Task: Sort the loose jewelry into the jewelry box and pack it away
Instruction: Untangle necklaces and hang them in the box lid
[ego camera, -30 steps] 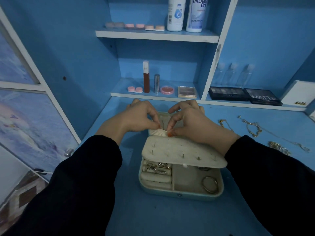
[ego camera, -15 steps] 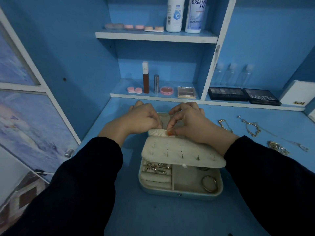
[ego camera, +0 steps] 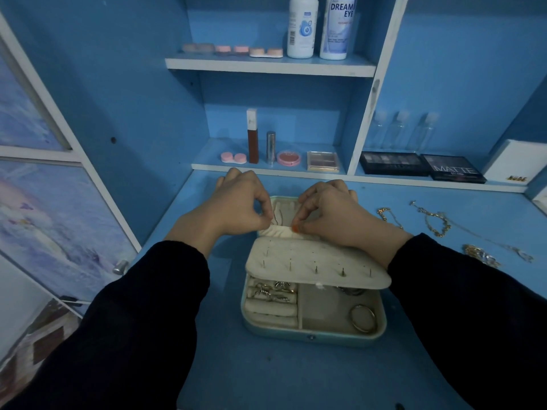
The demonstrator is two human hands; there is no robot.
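Note:
The teal jewelry box (ego camera: pixel 313 335) lies open on the blue desk. Its cream stud flap (ego camera: pixel 316 261) is folded forward, with several earring posts standing up from it. Rings (ego camera: pixel 272 291) sit in the left roll section and a hoop (ego camera: pixel 362 318) lies in the right compartment. My left hand (ego camera: pixel 236 208) pinches a thin chain (ego camera: pixel 276 218) over the lid's cream pocket (ego camera: pixel 278 232). My right hand (ego camera: pixel 334 214) pinches the pocket's gathered edge. Loose gold chains (ego camera: pixel 435 221) and a tangled cluster (ego camera: pixel 481 255) lie on the desk to the right.
Shelves behind hold contact lens cases (ego camera: pixel 233 157), a lip tint tube (ego camera: pixel 251 136), a lipstick (ego camera: pixel 270 147), eyeshadow palettes (ego camera: pixel 393 163) and two solution bottles (ego camera: pixel 302 26). A cabinet door with a knob (ego camera: pixel 120 267) stands at the left.
My hands have drawn slightly apart over the lid pocket, the left one shifting left. The thin chain and more of the pocket now show between them.

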